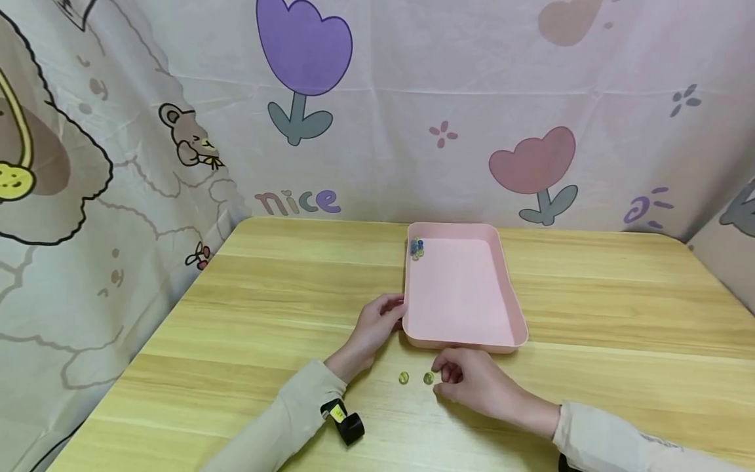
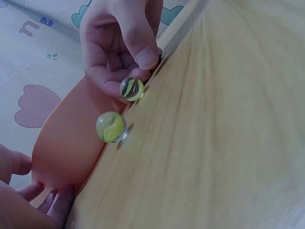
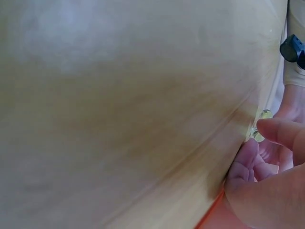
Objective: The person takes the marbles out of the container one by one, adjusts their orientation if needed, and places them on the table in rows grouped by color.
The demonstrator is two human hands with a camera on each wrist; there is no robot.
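Right grip (image 1: 474,385) parted beside yellow-green marble (image 1: 428,378) — left grip (image 1: 373,328) touching pink tray (image 1: 463,288), pinch unclear — clustered marbles (image 1: 417,248) inside, far-left.

I read the bench (image 1: 283,282) over the remote feed as wood-grained and smooth, with a faint sheen. At its far edge, the tray (image 1: 460,288) looks like moulded plastic, smooth and nearly matt. Just off the tray's near edge I see two loose marbles (image 1: 404,377) of clear, glossy glass; the marble cluster (image 1: 417,249) in the tray's far left corner looks glassy too. Beyond the bench hangs printed cloth (image 1: 389,170), matt and lightly creased. The sleeves (image 1: 295,413) look like soft matt fabric, the left wrist camera (image 1: 352,429) smooth black plastic
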